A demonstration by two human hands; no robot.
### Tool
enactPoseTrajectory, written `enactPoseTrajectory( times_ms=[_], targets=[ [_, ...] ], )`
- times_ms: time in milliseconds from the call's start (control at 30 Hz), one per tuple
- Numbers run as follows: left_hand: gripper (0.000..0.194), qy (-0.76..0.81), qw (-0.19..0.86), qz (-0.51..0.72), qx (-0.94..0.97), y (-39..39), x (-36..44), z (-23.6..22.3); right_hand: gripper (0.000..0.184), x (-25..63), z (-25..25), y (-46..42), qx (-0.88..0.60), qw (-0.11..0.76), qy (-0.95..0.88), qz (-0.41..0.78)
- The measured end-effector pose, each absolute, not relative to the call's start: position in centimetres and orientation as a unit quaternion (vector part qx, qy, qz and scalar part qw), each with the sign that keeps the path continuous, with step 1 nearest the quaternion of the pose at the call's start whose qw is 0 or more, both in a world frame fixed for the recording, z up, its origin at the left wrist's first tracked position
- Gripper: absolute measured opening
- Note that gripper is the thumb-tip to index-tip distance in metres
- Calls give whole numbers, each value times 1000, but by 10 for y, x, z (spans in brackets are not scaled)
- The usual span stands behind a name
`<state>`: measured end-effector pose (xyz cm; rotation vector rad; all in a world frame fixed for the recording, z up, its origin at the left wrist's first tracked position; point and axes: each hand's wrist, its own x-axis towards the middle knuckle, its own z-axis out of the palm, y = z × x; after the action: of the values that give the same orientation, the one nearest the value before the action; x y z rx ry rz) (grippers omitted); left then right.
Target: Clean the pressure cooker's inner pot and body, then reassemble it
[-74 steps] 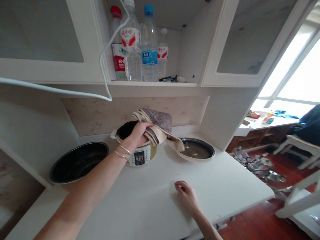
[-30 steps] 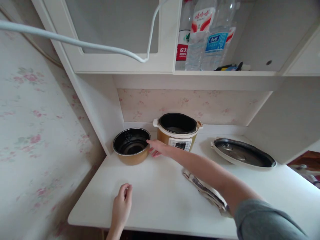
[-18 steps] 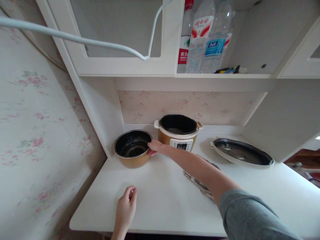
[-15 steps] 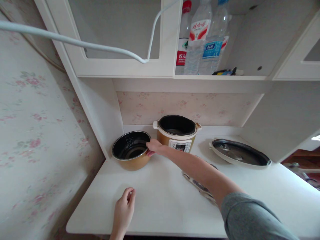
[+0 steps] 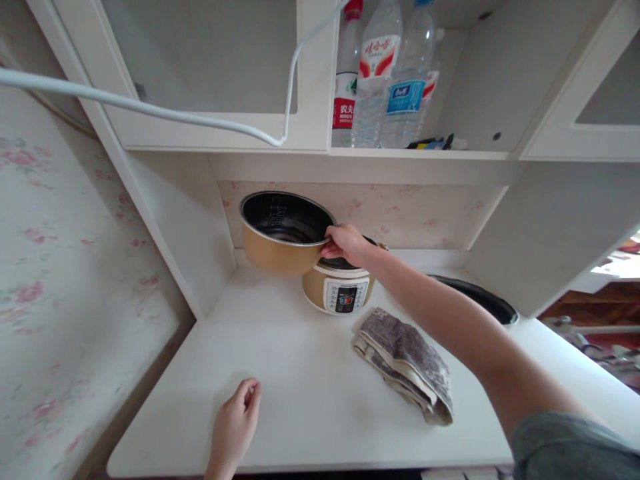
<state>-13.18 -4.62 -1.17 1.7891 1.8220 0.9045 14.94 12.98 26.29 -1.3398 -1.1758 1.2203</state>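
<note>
My right hand (image 5: 346,244) grips the rim of a gold inner pot (image 5: 283,233) with a black inside, holding it in the air, tilted, just left of and above the gold rice cooker body (image 5: 339,291). The hand and pot hide most of the cooker's opening. My left hand (image 5: 234,425) rests on the white counter (image 5: 300,373) near its front edge, fingers loosely curled, holding nothing. A folded grey and beige cloth (image 5: 404,362) lies on the counter under my right forearm.
The cooker lid (image 5: 480,303) lies upside down at the back right, partly hidden by my arm. Several water bottles (image 5: 380,80) stand on the shelf above. A white cable (image 5: 150,110) hangs across the cabinet front. A floral wall (image 5: 60,267) bounds the left side.
My right hand closed on the inner pot's rim and lifted it off the counter, up and right toward the cooker. Earlier my left hand held the cloth, which now lies on the counter.
</note>
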Motion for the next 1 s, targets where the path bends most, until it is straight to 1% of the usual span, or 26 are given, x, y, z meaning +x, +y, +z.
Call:
enactPoseTrajectory(
  times_ms=[200,400,600,767,1000],
  targets=[
    [30,662,219,302,650,-43,-134,-20,10,210,278,136,-608,529,-408,429],
    [27,673,188,276,660,-42,-132,-20,12,245,266,137,-649,532,-367,400],
    [26,675,180,274,661,-42,-132,-21,11,259,247,141,-664,512,-370,399],
    [25,677,156,271,667,-43,-131,-22,9,264,230,148,-677,482,-382,404],
    [24,671,132,275,676,-43,-131,-25,11,265,212,155,-696,439,-400,403]
  ],
)
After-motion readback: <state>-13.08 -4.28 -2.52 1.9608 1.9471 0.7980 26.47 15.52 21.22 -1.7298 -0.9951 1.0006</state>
